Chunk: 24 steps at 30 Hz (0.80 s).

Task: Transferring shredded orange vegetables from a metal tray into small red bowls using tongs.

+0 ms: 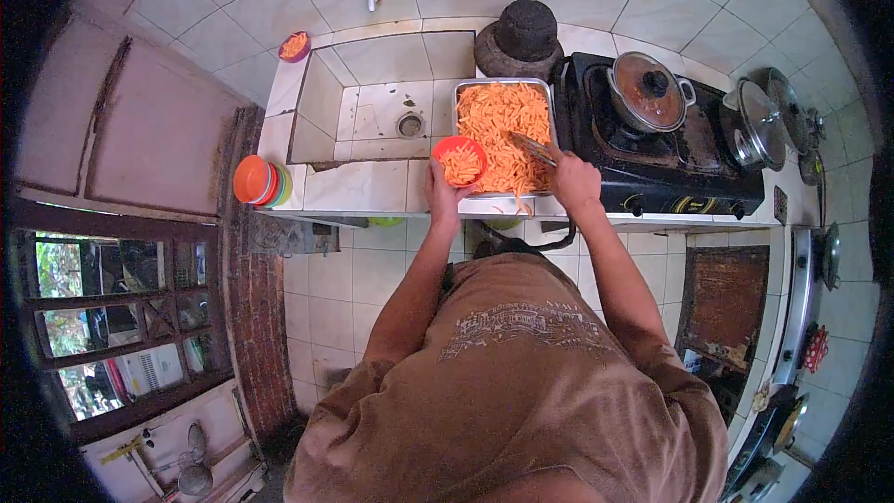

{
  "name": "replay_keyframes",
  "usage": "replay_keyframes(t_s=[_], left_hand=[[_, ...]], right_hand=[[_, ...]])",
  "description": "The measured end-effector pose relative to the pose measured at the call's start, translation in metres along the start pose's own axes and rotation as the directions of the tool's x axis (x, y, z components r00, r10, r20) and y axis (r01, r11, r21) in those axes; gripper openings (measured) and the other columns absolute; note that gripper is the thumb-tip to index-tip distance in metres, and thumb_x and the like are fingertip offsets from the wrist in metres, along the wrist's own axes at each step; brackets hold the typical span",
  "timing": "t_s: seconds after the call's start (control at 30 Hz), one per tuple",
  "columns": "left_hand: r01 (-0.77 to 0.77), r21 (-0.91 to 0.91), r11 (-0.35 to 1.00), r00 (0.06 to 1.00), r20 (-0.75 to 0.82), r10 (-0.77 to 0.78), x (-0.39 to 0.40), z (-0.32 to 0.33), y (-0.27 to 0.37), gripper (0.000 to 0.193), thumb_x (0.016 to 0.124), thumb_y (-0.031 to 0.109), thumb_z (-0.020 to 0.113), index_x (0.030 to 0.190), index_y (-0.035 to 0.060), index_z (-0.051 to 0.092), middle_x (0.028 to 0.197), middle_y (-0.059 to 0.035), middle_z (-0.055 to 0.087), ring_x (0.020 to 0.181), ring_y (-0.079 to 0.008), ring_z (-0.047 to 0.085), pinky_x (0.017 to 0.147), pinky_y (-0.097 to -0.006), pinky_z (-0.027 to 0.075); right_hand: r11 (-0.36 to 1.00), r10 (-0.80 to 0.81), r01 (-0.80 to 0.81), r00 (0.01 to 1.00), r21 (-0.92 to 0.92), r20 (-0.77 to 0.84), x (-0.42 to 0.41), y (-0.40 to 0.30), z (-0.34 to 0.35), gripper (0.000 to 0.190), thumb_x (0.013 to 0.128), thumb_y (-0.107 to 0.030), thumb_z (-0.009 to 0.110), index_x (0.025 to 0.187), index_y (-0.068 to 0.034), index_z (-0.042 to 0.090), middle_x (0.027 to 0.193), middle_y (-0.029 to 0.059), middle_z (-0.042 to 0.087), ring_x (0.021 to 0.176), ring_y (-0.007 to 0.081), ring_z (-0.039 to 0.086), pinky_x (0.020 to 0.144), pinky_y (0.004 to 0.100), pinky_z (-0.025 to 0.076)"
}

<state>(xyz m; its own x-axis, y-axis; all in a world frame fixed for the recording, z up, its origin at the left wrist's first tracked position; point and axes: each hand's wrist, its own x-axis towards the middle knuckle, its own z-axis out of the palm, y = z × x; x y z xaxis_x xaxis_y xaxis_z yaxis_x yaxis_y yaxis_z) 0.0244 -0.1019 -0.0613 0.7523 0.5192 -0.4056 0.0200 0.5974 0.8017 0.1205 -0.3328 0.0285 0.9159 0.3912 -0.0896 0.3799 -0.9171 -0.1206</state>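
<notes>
My left hand (444,195) holds a small red-orange bowl (478,142) of sauced orange pasta pieces (459,165). The bowl is tilted a little over the near left corner of a rectangular metal tray (455,101). Short tube-like pasta (499,108) in orange sauce fills the tray, and a few pieces hang over its front edge. In my right hand (577,180) is a metal serving utensil (536,149), its tip on the pasta near the tray's right side. Whether it is tongs or a spoon I cannot tell.
A tiled sink (377,112) lies left of the tray. Stacked coloured bowls (253,180) stand at the counter's left end; a small filled bowl (295,47) sits behind. Right is a black gas stove (594,154) with a lidded pot (648,92). A stone mortar (518,49) stands behind the tray.
</notes>
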Motion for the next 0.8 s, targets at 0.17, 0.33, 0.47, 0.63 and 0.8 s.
replay_keyframes(t_s=[0.17, 0.33, 0.47, 0.63, 0.8], left_hand=[[-0.021, -0.001, 1.000, 1.000, 0.022, 0.021, 0.003, -0.004, -0.004, 0.064, 0.107, 0.056, 0.044, 0.146, 0.0056, 0.041, 0.142, -0.0151, 0.053, 0.121, -0.0310, 0.064, 0.074, -0.0412, 0.067], [-0.010, 0.013, 1.000, 0.999, 0.033, 0.010, 0.000, 0.000, 0.003, 0.062, 0.107, 0.055, 0.045, 0.145, 0.0057, 0.042, 0.141, -0.0152, 0.053, 0.122, -0.0311, 0.064, 0.074, -0.0406, 0.067], [0.011, 0.062, 0.998, 0.997, 0.071, -0.015, -0.003, 0.003, 0.005, 0.068, 0.105, 0.060, 0.041, 0.151, 0.0093, 0.038, 0.147, -0.0139, 0.051, 0.130, -0.0311, 0.059, 0.085, -0.0424, 0.063], [-0.007, 0.064, 0.998, 0.998, 0.060, 0.003, -0.004, 0.003, 0.005, 0.068, 0.106, 0.060, 0.041, 0.151, 0.0090, 0.039, 0.147, -0.0141, 0.051, 0.129, -0.0315, 0.060, 0.085, -0.0430, 0.063], [-0.016, -0.004, 1.000, 1.000, 0.024, 0.016, 0.002, 0.001, 0.001, 0.061, 0.107, 0.055, 0.043, 0.144, 0.0058, 0.043, 0.139, -0.0149, 0.054, 0.120, -0.0301, 0.064, 0.073, -0.0391, 0.067]], right_hand=[[0.998, 0.027, -0.035, 0.988, 0.047, 0.153, 0.002, 0.002, -0.039, 0.052, 0.092, -0.038, 0.068, 0.140, -0.023, 0.058, 0.108, 0.0191, 0.074, 0.093, 0.0414, 0.073, 0.081, 0.0523, 0.059], [0.991, 0.059, -0.097, 0.938, 0.096, 0.341, 0.006, -0.002, -0.056, 0.067, 0.090, -0.047, 0.070, 0.146, -0.013, 0.052, 0.116, 0.0256, 0.071, 0.107, 0.0411, 0.070, 0.093, 0.0513, 0.056], [0.994, 0.051, -0.083, 0.923, 0.069, 0.382, 0.011, -0.003, -0.032, 0.069, 0.089, -0.052, 0.070, 0.136, -0.004, 0.055, 0.119, 0.0237, 0.071, 0.111, 0.0393, 0.069, 0.096, 0.0509, 0.055], [0.997, 0.076, -0.075, 0.928, -0.017, 0.365, 0.019, -0.014, -0.024, 0.060, 0.086, -0.042, 0.074, 0.129, -0.004, 0.060, 0.119, 0.0218, 0.072, 0.113, 0.0387, 0.069, 0.097, 0.0478, 0.056], [0.989, 0.040, 0.015, 0.933, -0.148, 0.359, 0.036, -0.030, -0.032, 0.038, 0.089, -0.029, 0.069, 0.120, -0.007, 0.067, 0.116, 0.0184, 0.074, 0.106, 0.0344, 0.073, 0.089, 0.0439, 0.059]])
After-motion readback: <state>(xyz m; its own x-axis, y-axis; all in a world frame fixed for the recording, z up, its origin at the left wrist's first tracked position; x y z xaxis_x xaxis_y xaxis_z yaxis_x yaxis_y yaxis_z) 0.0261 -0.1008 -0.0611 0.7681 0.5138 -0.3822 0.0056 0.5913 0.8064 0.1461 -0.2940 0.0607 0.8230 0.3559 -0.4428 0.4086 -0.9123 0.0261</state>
